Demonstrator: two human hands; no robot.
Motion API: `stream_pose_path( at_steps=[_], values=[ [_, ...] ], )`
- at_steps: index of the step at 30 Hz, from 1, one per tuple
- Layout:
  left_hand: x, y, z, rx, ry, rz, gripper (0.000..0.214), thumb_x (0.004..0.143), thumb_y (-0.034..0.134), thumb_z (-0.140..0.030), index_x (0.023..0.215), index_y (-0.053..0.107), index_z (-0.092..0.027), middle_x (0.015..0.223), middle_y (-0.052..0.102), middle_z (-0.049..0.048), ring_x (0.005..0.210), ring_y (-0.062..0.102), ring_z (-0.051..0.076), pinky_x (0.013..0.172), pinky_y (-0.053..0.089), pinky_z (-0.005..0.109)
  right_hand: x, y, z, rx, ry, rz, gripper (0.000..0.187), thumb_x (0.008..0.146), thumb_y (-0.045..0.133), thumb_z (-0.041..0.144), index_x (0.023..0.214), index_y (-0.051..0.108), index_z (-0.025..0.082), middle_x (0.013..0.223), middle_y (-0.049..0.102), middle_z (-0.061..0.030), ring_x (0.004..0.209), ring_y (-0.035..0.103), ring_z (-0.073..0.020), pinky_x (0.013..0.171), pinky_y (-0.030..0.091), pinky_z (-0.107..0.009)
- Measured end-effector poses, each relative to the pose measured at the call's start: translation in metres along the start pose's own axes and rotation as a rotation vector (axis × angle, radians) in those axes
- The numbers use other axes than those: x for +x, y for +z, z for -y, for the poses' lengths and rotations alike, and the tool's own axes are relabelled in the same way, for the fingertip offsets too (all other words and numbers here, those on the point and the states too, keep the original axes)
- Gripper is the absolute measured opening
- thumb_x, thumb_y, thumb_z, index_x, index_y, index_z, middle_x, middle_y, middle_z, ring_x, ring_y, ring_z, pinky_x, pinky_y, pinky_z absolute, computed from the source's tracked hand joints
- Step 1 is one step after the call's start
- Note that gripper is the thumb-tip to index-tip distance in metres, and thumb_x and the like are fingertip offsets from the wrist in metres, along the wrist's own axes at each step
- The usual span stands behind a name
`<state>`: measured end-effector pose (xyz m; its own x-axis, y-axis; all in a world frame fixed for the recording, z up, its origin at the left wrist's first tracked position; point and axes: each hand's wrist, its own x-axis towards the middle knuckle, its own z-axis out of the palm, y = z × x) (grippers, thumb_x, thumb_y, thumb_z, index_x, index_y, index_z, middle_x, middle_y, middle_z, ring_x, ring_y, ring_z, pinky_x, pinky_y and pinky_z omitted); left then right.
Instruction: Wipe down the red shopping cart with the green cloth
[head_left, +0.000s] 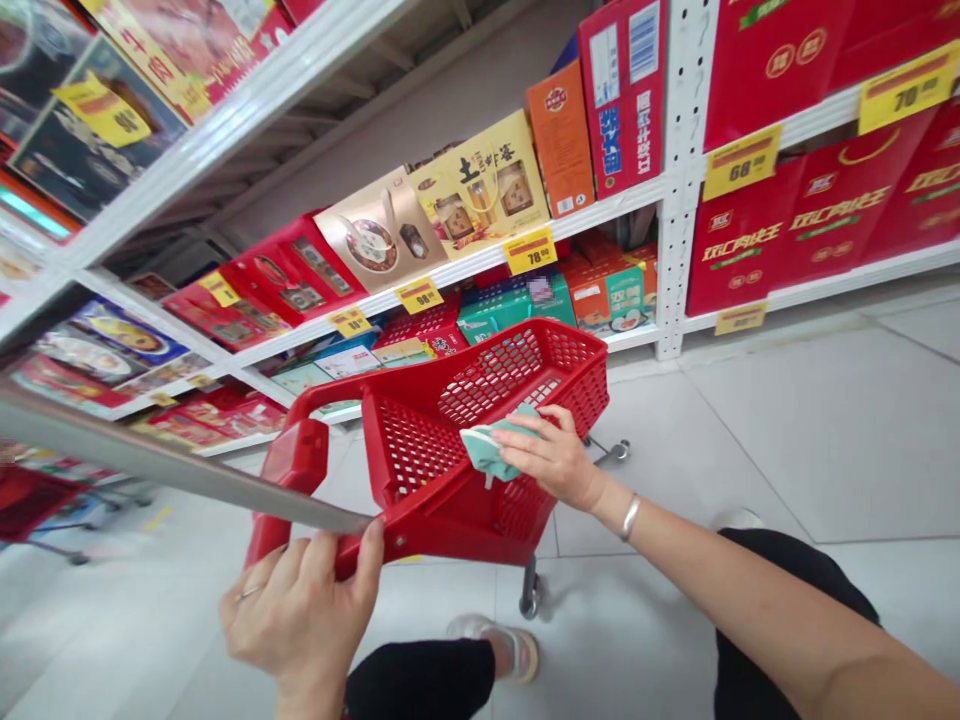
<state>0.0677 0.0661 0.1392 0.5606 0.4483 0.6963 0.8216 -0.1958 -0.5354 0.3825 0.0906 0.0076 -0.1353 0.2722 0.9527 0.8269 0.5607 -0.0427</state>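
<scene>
A red plastic shopping cart (442, 535) stands in front of me, its perforated upper basket showing bare inside. My left hand (304, 605), with a ring on one finger, is wrapped around the near corner of the cart's handle. A long grey strip (187, 470) runs from the left edge of the view to that hand; I cannot tell what it is or whether the hand holds it. My right hand (551, 455) presses a folded teal cloth (491, 455) against the basket's near side rim. A silver bracelet (630, 518) circles the right wrist.
White shelves (480, 265) with boxed goods and yellow price tags run behind the cart. Red gift boxes (787, 230) fill the right shelves. Another red cart (37, 500) stands at the far left. My shoe (521, 655) is on the tiled floor (825, 440), near a caster (531, 595).
</scene>
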Motion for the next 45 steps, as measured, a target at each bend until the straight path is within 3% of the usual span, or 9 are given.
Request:
stream_pose_path(
  at_steps=[14, 22, 24, 27, 33, 37, 40, 45],
  values=[
    [-0.011, -0.003, 0.010, -0.056, -0.102, 0.026, 0.017, 0.084, 0.070, -0.032, 0.074, 0.057, -0.028, 0.063, 0.064, 0.0034, 0.071, 0.063, 0.028, 0.068, 0.035, 0.039, -0.036, -0.027, -0.108, -0.328, 0.322, 0.141, 0.041, 0.096, 0.055, 0.002, 0.121, 0.074, 0.028, 0.132, 0.079, -0.0046, 0.124, 0.066, -0.0245, 0.103, 0.032, -0.044],
    [-0.018, -0.007, 0.022, -0.058, -0.082, 0.016, 0.018, 0.085, 0.070, -0.034, 0.074, 0.057, -0.027, 0.060, 0.061, 0.0034, 0.069, 0.061, 0.028, 0.064, 0.032, 0.038, -0.051, -0.044, -0.144, -0.502, 0.676, -0.030, 0.046, 0.084, 0.050, 0.000, 0.114, 0.076, 0.022, 0.122, 0.081, -0.0106, 0.102, 0.070, -0.0279, 0.096, 0.032, -0.046],
    [-0.018, -0.008, 0.023, -0.072, -0.103, 0.032, 0.021, 0.084, 0.071, -0.035, 0.072, 0.055, -0.027, 0.060, 0.062, 0.0032, 0.068, 0.061, 0.027, 0.064, 0.031, 0.038, -0.043, -0.048, -0.139, -0.497, 0.671, -0.052, 0.048, 0.085, 0.051, 0.002, 0.120, 0.075, 0.023, 0.125, 0.080, -0.0111, 0.107, 0.069, -0.0289, 0.100, 0.032, -0.047],
    [-0.016, -0.008, 0.020, -0.107, -0.147, 0.064, 0.023, 0.084, 0.071, -0.037, 0.070, 0.055, -0.027, 0.061, 0.063, 0.0031, 0.067, 0.060, 0.026, 0.064, 0.030, 0.038, -0.020, -0.049, -0.114, -0.417, 0.536, -0.027, 0.050, 0.089, 0.052, 0.005, 0.128, 0.072, 0.027, 0.134, 0.077, -0.0075, 0.120, 0.067, -0.0279, 0.107, 0.030, -0.047],
    [-0.007, -0.011, 0.005, -0.105, -0.151, 0.067, 0.028, 0.085, 0.072, -0.039, 0.066, 0.055, -0.027, 0.059, 0.060, 0.0040, 0.066, 0.056, 0.025, 0.068, 0.031, 0.039, 0.033, -0.038, -0.014, -0.086, 0.122, -0.029, 0.035, 0.101, 0.058, 0.009, 0.122, 0.071, 0.034, 0.131, 0.079, 0.0017, 0.132, 0.065, -0.0217, 0.116, 0.031, -0.047],
    [-0.001, -0.011, -0.004, -0.087, -0.108, 0.054, 0.030, 0.088, 0.072, -0.044, 0.067, 0.058, -0.026, 0.059, 0.061, 0.0037, 0.068, 0.056, 0.025, 0.070, 0.032, 0.039, 0.041, -0.023, 0.038, 0.060, -0.046, -0.043, 0.021, 0.104, 0.063, 0.018, 0.113, 0.074, 0.034, 0.129, 0.079, 0.0056, 0.137, 0.063, -0.0202, 0.117, 0.035, -0.047],
    [0.002, -0.010, -0.009, -0.060, -0.107, 0.043, 0.031, 0.089, 0.071, -0.045, 0.067, 0.059, -0.026, 0.060, 0.060, 0.0029, 0.070, 0.057, 0.025, 0.072, 0.033, 0.039, 0.033, -0.008, 0.048, 0.117, -0.103, -0.061, 0.016, 0.106, 0.064, 0.022, 0.106, 0.075, 0.033, 0.127, 0.080, 0.0080, 0.134, 0.065, -0.0192, 0.114, 0.039, -0.046],
    [0.002, -0.008, -0.008, -0.054, -0.049, 0.011, 0.029, 0.087, 0.074, -0.042, 0.068, 0.059, -0.025, 0.060, 0.059, 0.0027, 0.069, 0.058, 0.025, 0.073, 0.034, 0.039, 0.016, 0.001, 0.032, 0.107, -0.121, -0.080, 0.015, 0.103, 0.067, 0.017, 0.100, 0.073, 0.030, 0.123, 0.081, 0.0085, 0.133, 0.065, -0.0202, 0.113, 0.039, -0.047]
  ],
)
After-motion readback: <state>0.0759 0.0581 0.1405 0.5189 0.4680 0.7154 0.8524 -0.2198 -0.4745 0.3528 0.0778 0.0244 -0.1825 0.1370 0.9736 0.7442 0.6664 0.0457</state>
